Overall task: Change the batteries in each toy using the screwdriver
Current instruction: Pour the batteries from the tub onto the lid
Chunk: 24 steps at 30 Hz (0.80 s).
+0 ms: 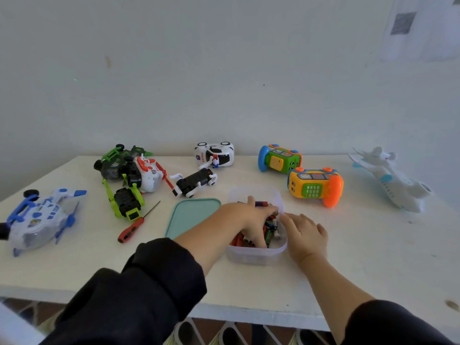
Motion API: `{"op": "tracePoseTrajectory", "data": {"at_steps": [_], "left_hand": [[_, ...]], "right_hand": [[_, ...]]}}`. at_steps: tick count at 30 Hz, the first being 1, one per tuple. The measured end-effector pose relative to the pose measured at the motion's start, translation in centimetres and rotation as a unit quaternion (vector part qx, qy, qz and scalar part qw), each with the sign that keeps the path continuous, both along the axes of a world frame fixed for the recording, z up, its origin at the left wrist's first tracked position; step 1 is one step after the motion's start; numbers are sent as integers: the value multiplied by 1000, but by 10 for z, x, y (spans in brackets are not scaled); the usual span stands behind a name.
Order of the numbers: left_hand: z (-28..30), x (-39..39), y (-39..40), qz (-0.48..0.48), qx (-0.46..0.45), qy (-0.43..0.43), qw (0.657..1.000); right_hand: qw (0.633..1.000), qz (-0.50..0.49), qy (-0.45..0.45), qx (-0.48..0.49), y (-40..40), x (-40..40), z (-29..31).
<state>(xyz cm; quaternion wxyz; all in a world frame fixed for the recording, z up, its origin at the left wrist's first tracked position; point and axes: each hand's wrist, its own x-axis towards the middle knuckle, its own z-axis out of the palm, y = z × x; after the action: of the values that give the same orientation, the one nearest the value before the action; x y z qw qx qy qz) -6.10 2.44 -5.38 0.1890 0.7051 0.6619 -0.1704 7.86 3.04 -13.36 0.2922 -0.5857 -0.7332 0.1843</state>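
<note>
Here, nine toys (pixel 315 186), one screwdriver (pixel 136 224), two hands (pixel 251 220).

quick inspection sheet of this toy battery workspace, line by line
surface: white table, toys spread across its far half
job's things: clear tub of batteries, its teal lid lying flat beside it; red-handled screwdriver lying untouched; blue helicopter, green car, police car, two toy phones, white plane
clutter: nothing seen
grips: left hand reaching into the tub among the batteries, fingers hidden; right hand resting flat against the tub's side
cables: nothing seen
surroundings: plain white wall, paper sheet on it at top right
</note>
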Motion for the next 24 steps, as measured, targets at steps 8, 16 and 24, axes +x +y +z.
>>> {"op": "tracePoseTrajectory", "data": {"at_steps": [8,16,24], "left_hand": [[-12,2,10,17,62,-48,997],[-36,16,14,44,127,-38,990],[-14,1,5,87,154,-181,968]], "right_hand": [[999,6,-15,-28,-2,0,6],[999,3,-11,-47,1,0,1],[999,0,-10,-50,-2,1,6]]}}
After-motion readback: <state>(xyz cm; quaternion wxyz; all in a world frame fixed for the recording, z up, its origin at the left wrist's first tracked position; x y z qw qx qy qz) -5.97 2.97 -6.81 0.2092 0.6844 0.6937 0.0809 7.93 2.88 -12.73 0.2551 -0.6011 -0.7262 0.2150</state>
